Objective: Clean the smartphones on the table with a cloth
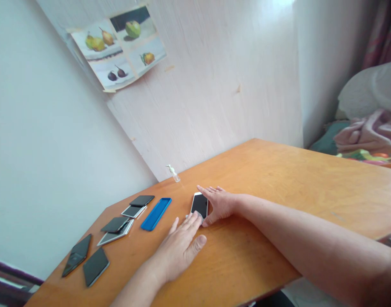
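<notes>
Both hands are lying flat and open on the orange wooden bench (278,187), which has a smooth, slightly glossy top. The white-framed phone (199,205) with the dark screen is sitting face up between them: the right hand (219,204) is resting along its right edge with fingers spread, palm down, and the left hand (179,247) is pressing down just below it, fingertips touching the phone's near end. Neither hand is gripping anything. Off to the left, a blue phone case (156,213), a long rounded rectangle, is lying by itself with nothing in it that I can make out. Past that, a scatter of other flat dark phones: a stacked pair (138,205) near the case, another overlapping pair (116,230) closer in, and two black ones (86,260) sitting side by side by the bench's left corner. A small clear pump bottle (173,172) is standing at the far edge against the wall; can't tell what's in it. Nothing is blocking the space around the hands. On the pale textured wall, a curling paper poster (119,47) is showing pears, an apple and figs. At the far right, a pile of pink and grey bedding (368,128) is bunching up past the bench.
</notes>
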A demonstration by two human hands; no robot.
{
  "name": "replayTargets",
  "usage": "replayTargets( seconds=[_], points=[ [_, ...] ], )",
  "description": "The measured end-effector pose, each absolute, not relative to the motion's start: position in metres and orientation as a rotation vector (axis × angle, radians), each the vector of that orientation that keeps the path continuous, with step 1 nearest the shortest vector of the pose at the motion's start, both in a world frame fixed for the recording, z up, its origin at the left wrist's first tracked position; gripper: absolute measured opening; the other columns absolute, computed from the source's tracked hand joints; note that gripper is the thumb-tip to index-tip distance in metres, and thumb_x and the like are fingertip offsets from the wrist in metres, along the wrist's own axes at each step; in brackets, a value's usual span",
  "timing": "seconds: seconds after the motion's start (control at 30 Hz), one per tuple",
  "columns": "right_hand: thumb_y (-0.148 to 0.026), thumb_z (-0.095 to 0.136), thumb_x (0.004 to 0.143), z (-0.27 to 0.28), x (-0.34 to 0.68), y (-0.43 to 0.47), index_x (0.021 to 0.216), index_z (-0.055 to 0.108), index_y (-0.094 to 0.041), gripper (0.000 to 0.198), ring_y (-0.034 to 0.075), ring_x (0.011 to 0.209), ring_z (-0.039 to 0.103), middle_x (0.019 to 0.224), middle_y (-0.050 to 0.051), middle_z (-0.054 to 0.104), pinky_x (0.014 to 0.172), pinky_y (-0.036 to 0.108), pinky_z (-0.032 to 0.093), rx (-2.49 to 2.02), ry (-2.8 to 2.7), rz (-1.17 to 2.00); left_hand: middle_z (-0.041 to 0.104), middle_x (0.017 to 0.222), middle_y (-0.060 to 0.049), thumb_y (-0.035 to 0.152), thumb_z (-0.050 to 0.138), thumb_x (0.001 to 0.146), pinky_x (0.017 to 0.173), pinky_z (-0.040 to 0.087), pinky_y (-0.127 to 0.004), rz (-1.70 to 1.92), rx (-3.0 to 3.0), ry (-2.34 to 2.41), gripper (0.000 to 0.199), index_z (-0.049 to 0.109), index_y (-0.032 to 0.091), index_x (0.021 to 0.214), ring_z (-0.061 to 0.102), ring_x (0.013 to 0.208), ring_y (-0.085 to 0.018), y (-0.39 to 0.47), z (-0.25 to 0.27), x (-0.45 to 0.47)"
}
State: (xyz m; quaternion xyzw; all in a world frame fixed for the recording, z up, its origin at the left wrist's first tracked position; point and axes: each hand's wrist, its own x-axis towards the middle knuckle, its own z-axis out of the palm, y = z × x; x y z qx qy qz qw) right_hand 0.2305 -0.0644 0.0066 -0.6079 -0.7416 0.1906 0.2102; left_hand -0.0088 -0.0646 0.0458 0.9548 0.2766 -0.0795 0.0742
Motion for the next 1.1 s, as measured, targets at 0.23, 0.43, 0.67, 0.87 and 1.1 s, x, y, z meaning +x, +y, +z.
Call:
replayTargets(
  seconds=[0.23,0.43,0.67,0.87,1.1],
  points=[
    [-0.061,0.077,0.057,0.001,0.23,-0.06,0.158,-0.001,-0.013,0.137,0.039,0.147,0.016,0.159,0.024,0.021,0.118,0.055,0.01,-1.693,-2.098,0.485,0.017,0.162,-0.007,0.063,0.01,0.098,0.12,0.007,-0.058,-0.182,2.866,0.843,0.07,0.014,0.024,0.157,0.012,0.151,-0.025,-0.033,0.038,0.044],
    [-0.06,0.079,0.054,-0.006,0.232,-0.055,0.158,-0.006,-0.017,0.141,0.037,0.149,0.009,0.161,0.02,0.019,0.119,0.054,0.007,-1.721,-2.06,0.537,0.023,0.162,-0.007,0.062,0.011,0.099,0.118,0.012,-0.061,-0.128,2.89,0.854,0.066,0.012,0.029,0.156,0.016,0.15,-0.028,-0.008,0.033,0.075],
    [-0.059,0.078,0.058,0.001,0.234,-0.06,0.158,0.0,-0.012,0.135,0.039,0.147,0.017,0.16,0.023,0.021,0.119,0.053,0.012,-1.689,-2.084,0.492,0.011,0.163,-0.008,0.067,0.014,0.097,0.12,0.003,-0.058,-0.153,2.886,0.765,0.074,0.008,0.024,0.157,0.007,0.152,-0.026,-0.042,0.036,0.036],
    [-0.069,0.077,0.053,0.007,0.231,-0.064,0.158,-0.002,-0.014,0.142,0.037,0.148,0.013,0.161,0.023,0.018,0.119,0.055,0.007,-1.67,-2.085,0.531,0.013,0.163,-0.004,0.069,0.02,0.095,0.122,0.002,-0.051,-0.21,2.917,0.749,0.075,0.011,0.027,0.157,0.009,0.152,-0.023,-0.065,0.042,-0.003],
    [-0.06,0.077,0.06,0.005,0.229,-0.063,0.158,0.0,-0.013,0.133,0.039,0.147,0.016,0.159,0.025,0.021,0.118,0.057,0.01,-1.687,-2.099,0.496,0.015,0.162,-0.008,0.067,0.011,0.097,0.12,0.004,-0.057,-0.244,2.928,0.761,0.074,0.007,0.025,0.157,0.009,0.151,-0.026,-0.04,0.04,0.03]
  ],
)
